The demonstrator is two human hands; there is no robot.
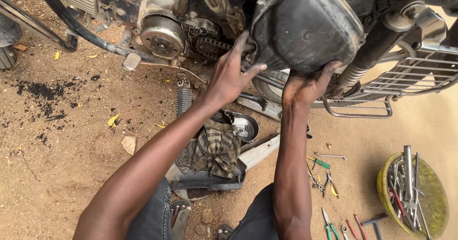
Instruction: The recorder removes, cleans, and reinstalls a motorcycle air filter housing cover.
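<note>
Black plastic side cover (305, 25) of the motorcycle sits at the frame above the drive chain sprocket (207, 44), held between both hands. Left hand (231, 75) lies flat against its near edge, fingers spread and extended. Right hand (305, 85) cups the lower corner from beneath, fingers curled up around the rim, though the fingertips are perhaps hidden behind it. Below lie a checked rag (214, 147), loose pliers and screwdrivers (324, 166), and a yellow-green bowl (431, 194) of tools.
</note>
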